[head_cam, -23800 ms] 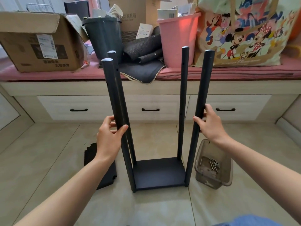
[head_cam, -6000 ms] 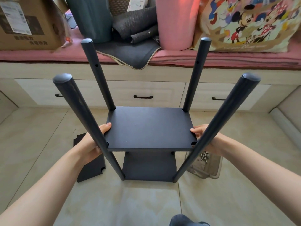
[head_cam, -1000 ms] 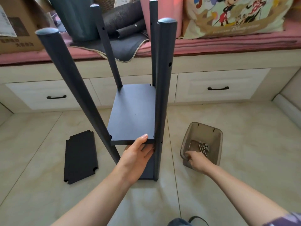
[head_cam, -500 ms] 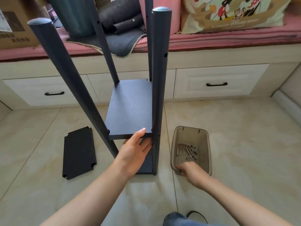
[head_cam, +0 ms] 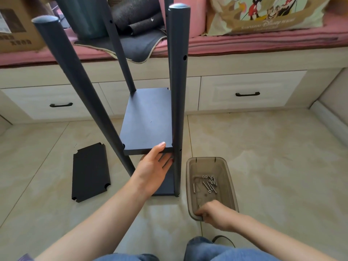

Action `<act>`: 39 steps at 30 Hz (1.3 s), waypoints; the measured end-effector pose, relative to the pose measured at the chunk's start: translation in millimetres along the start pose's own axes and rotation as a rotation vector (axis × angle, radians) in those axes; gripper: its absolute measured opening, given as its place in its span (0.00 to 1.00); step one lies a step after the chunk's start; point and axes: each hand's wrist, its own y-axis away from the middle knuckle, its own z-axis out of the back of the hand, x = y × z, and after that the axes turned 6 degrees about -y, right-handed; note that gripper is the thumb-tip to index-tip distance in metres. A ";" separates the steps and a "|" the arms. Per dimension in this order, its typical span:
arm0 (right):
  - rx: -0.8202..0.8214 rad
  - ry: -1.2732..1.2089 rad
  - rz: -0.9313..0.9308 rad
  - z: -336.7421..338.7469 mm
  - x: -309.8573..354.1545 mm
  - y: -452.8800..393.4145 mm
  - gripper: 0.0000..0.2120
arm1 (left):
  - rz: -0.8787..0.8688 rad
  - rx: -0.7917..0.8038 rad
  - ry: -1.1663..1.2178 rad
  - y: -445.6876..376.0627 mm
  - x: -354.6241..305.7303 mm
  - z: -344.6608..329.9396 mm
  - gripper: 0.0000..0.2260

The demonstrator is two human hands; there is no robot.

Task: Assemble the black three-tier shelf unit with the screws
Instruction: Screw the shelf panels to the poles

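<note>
The black shelf unit stands on the floor on its bottom board, with several dark poles (head_cam: 178, 102) rising from it. A middle shelf board (head_cam: 148, 121) sits between the poles. My left hand (head_cam: 153, 169) holds that board's near edge, thumb on top and fingers underneath. A third black board (head_cam: 90, 171) lies flat on the floor to the left. A smoky clear plastic bin (head_cam: 230, 185) right of the unit holds several silver screws (head_cam: 209, 183). My right hand (head_cam: 214, 213) grips the bin's near rim.
A cream drawer bench (head_cam: 244, 91) with black handles runs across the back, topped by a pink cushion with a cardboard box (head_cam: 17, 29), dark bin, grey mats and a cartoon bag (head_cam: 263, 14). My jeans-clad knees (head_cam: 216, 249) are at the bottom edge.
My right hand has pulled the screw bin closer to me, and the screws have slid inside it. My left hand keeps holding the middle board's edge.
</note>
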 end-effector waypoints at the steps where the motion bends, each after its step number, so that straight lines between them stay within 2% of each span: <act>1: 0.014 -0.043 -0.010 4.3 0.6 -1.4 0.08 | -0.003 -0.002 -0.001 0.2 0.1 -0.5 0.15; 4: -0.027 -0.148 -0.039 20.1 -2.4 -12.5 0.14 | -0.009 -0.021 -0.002 0.1 0.9 -1.5 0.16; 11: -0.245 -0.300 -0.306 30.2 -21.4 -73.3 0.11 | -0.012 -0.018 -0.001 0.9 0.3 -1.5 0.21; 14: -0.273 -0.329 -0.404 16.7 -28.6 -97.3 0.07 | -0.011 -0.017 0.007 -0.1 0.9 -0.5 0.21; 15: -0.268 -0.337 -0.426 12.2 -29.8 -103.4 0.09 | -0.015 -0.017 0.007 -0.5 0.9 0.0 0.21; 16: -0.265 -0.343 -0.436 7.3 -31.5 -109.7 0.11 | -0.018 -0.017 0.001 -1.2 1.0 0.5 0.21; 19: -0.287 -0.353 -0.457 -4.9 -35.0 -122.3 0.06 | -0.023 -0.025 -0.012 -1.9 2.3 1.5 0.26; 23: -0.320 -0.349 -0.496 -12.9 -38.1 -131.0 0.07 | -0.037 -0.024 -0.012 -2.0 2.9 0.7 0.29; 30: -0.309 -0.355 -0.558 -15.4 -34.6 -132.9 0.09 | -0.026 -0.013 -0.009 -2.3 1.3 0.8 0.28; 37: -0.339 -0.555 -0.573 0.0 -28.9 -108.6 0.08 | -0.045 0.004 -0.005 -3.3 0.4 6.1 0.28; 39: -0.394 -0.624 -0.544 7.7 -21.3 -89.1 0.07 | -0.074 -0.010 -0.013 -4.1 0.4 7.1 0.28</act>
